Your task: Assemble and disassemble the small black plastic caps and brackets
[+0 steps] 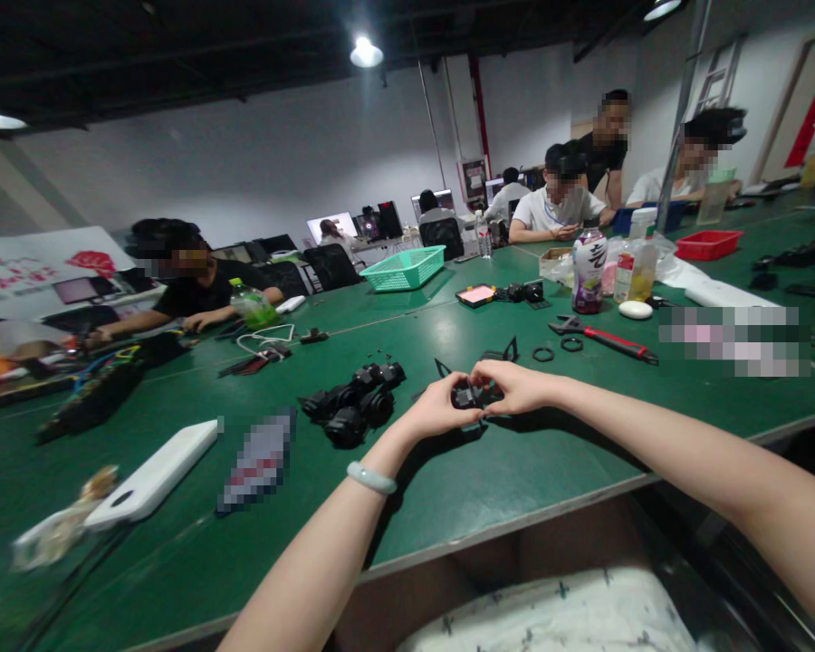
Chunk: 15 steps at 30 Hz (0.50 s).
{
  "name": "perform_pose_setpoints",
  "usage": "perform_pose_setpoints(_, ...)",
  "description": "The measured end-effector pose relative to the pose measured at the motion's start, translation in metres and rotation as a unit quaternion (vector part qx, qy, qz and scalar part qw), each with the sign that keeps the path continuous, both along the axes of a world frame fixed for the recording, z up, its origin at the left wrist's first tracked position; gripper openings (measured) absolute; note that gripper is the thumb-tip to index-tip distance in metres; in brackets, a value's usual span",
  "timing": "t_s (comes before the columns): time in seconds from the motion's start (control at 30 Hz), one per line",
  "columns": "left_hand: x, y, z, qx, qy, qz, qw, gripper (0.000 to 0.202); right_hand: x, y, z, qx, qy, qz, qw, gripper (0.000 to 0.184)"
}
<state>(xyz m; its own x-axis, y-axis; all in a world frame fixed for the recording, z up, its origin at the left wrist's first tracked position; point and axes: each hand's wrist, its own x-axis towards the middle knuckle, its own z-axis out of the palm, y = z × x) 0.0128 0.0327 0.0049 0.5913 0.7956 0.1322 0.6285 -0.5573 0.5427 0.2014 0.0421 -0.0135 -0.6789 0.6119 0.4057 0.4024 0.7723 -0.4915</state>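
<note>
Both my hands meet over the green table (435, 498), with a small black part (465, 395) between them. My left hand (441, 404) curls its fingers around the part's left side. From the right, my right hand (512, 388) closes on the same part, its thumb near my left thumb. The part's exact kind is too small and covered to tell. A pile of black round fittings (353, 407) lies left of my hands. Thin black pieces (503, 351) lie just behind my fingers. Two black rings (541, 354) rest to the right.
An adjustable wrench (608, 340) with red-black handles lies beyond my right forearm. Further back stand a purple-labelled bottle (588, 272), a green basket (405, 270) and a red tray (709, 244). A white power bank-like block (156, 473) lies at left. Other people sit around the table.
</note>
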Motion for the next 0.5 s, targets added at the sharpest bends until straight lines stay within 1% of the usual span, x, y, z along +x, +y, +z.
perform_pose_setpoints(0.23, 0.0001, -0.0024, -0.0009, 0.004, 0.005, 0.003, 1.000, 0.048, -0.0014, 0.0009, -0.0041, -0.005, -0.002, 0.002, 1.000, 0.036)
perform_pose_setpoints(0.43, -0.0022, -0.0002, -0.0043, 0.009, 0.011, 0.006, 1.000, 0.048, -0.0007, 0.0044, -0.0050, -0.031, -0.020, 0.007, 0.999, 0.023)
perform_pose_setpoints(0.5, -0.0020, -0.0003, -0.0040, 0.013, 0.010, 0.010, 1.000, 0.048, -0.0013, 0.0067, -0.0056, -0.028, -0.034, 0.009, 0.999, 0.026)
